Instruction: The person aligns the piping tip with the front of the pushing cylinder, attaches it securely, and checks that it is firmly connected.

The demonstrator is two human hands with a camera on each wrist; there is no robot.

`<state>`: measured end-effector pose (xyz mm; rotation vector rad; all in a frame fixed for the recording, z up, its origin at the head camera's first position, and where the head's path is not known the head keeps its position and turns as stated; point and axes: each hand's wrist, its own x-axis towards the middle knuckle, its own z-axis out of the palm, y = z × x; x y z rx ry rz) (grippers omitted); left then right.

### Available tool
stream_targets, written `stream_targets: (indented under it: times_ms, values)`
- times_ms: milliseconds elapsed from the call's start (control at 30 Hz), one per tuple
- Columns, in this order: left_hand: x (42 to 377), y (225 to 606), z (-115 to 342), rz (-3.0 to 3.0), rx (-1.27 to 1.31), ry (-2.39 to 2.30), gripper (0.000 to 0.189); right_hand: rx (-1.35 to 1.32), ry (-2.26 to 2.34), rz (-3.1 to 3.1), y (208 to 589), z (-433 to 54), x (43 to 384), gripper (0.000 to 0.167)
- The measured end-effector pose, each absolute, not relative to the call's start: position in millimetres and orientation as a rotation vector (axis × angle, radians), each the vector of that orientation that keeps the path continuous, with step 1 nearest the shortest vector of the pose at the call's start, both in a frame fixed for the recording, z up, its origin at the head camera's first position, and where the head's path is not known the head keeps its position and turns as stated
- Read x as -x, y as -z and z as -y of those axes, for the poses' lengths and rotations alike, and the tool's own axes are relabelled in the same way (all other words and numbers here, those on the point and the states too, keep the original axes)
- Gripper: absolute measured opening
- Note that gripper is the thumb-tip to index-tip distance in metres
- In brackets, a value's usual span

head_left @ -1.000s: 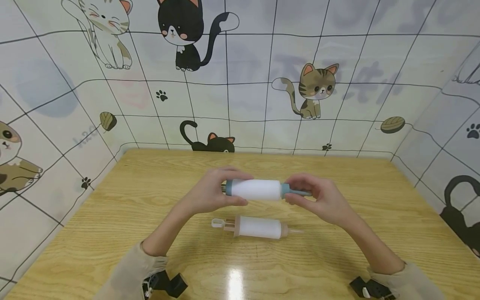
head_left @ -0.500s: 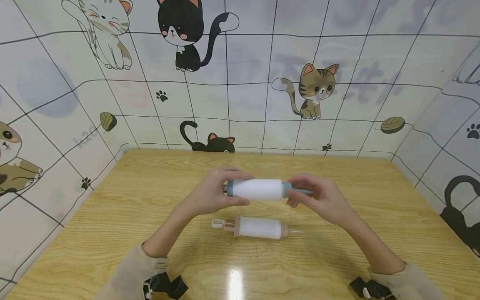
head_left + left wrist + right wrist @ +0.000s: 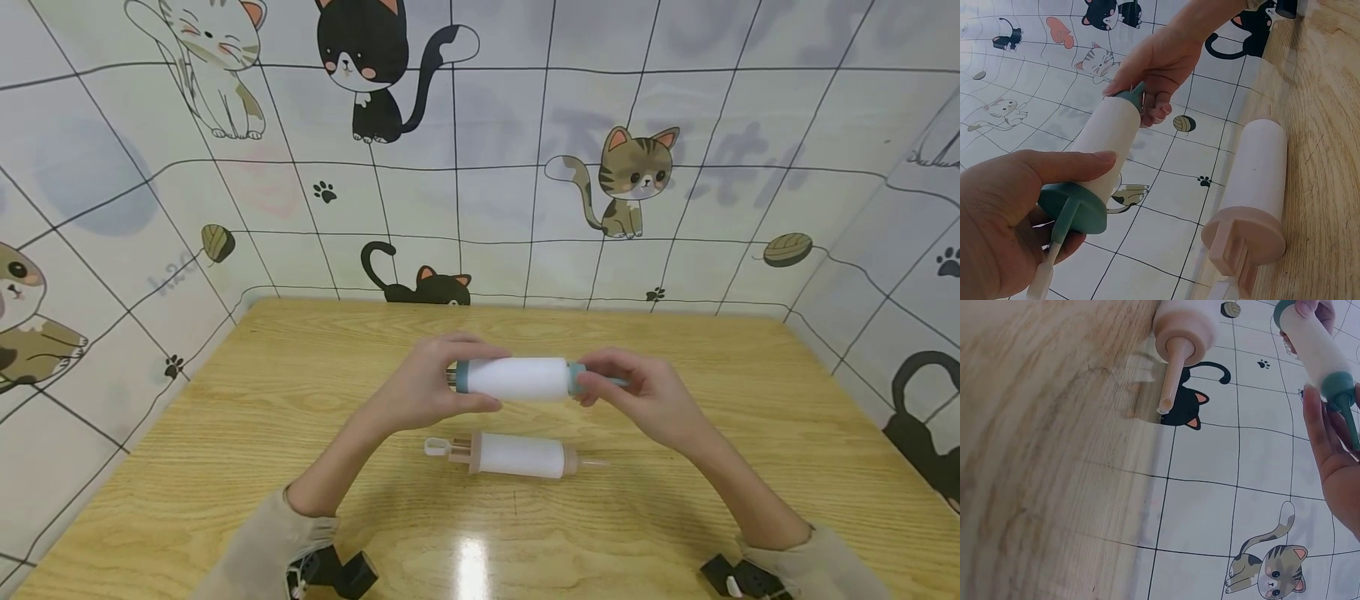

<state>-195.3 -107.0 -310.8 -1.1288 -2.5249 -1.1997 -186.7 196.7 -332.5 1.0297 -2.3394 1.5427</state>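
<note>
A white tube with teal ends [image 3: 517, 378] and a narrow nozzle, much like a piping syringe, lies level above the wooden table [image 3: 360, 525] in the head view. My left hand [image 3: 420, 385] grips its flanged end, where a rod sticks out. At the opposite end, my right hand [image 3: 637, 400] pinches the teal nozzle cap [image 3: 1127, 97], with fingers partly covering it. The left wrist view shows my left thumb lying along the white barrel. A second, similar tube with beige-pink ends [image 3: 521, 455] rests on the table nearer to me, with neither hand touching it.
Walls printed with cartoon cats [image 3: 637, 179] and a grid enclose the table at the back and sides. Black wrist devices [image 3: 333, 571] sit at both sleeves near the front.
The teal tube has shifted slightly to the right. My right fingers have turned on the nozzle cap, the thumb now lying over it. The beige-pink tube has stayed in place.
</note>
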Motion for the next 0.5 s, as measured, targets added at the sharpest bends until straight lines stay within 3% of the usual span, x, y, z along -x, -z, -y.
stream_targets:
  times_ms: [500]
  values:
    - [196.4, 311.1, 107.8, 2.524, 1.124, 1.221, 0.049, -1.178, -1.65, 2.135, 333.3, -195.1, 186.5, 0.033]
